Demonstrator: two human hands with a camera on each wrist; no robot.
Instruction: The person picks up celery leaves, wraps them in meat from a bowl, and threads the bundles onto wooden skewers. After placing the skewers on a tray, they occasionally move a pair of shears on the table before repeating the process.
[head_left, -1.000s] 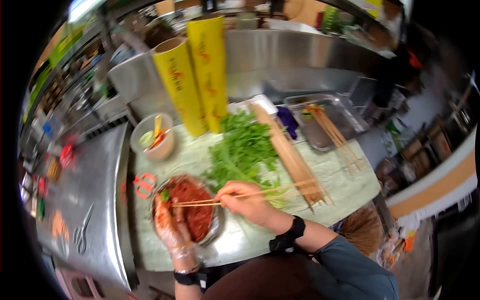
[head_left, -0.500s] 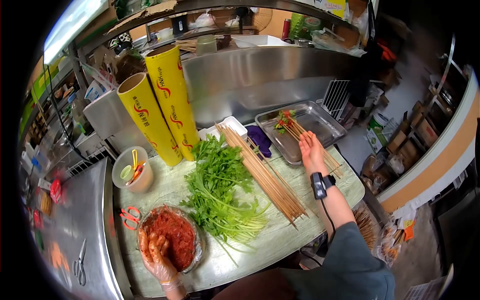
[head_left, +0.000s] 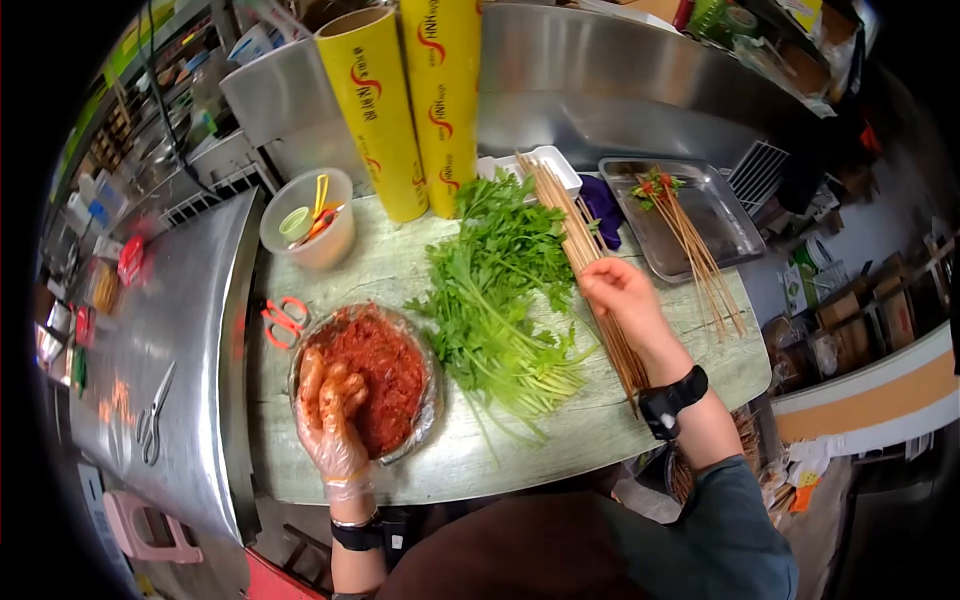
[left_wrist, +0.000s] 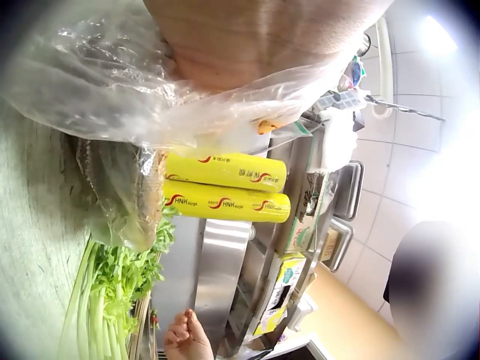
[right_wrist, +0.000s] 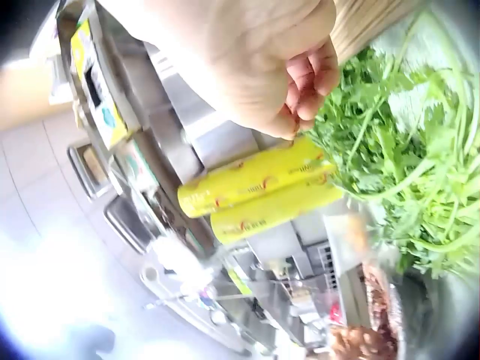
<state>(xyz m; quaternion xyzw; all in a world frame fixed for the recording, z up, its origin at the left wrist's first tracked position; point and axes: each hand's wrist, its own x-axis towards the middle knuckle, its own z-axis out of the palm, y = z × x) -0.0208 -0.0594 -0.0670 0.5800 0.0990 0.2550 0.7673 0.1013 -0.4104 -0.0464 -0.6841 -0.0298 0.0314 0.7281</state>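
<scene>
Surface: pale green, streaked; your bowl [head_left: 432, 400] with red paste [head_left: 392, 375] stands near its front, the leafy greens [head_left: 500, 290] just beside it.
Room: a metal counter [head_left: 170, 290] is on the left, shelves are behind.
Cut off: the taller yellow roll [head_left: 443, 110] passes out of the head view's top; in your left wrist view, clear plastic covers much of the bowl.
Left hand [head_left: 333, 415]: gloved, inside the bowl on the paste, fingers bent; whether it grips some, you cannot tell.
Right hand [head_left: 625, 305]: above the stick bundle [head_left: 572, 225], fingers curled inward, nothing visible in them.
Right forearm: slants up-left from lower right.
</scene>
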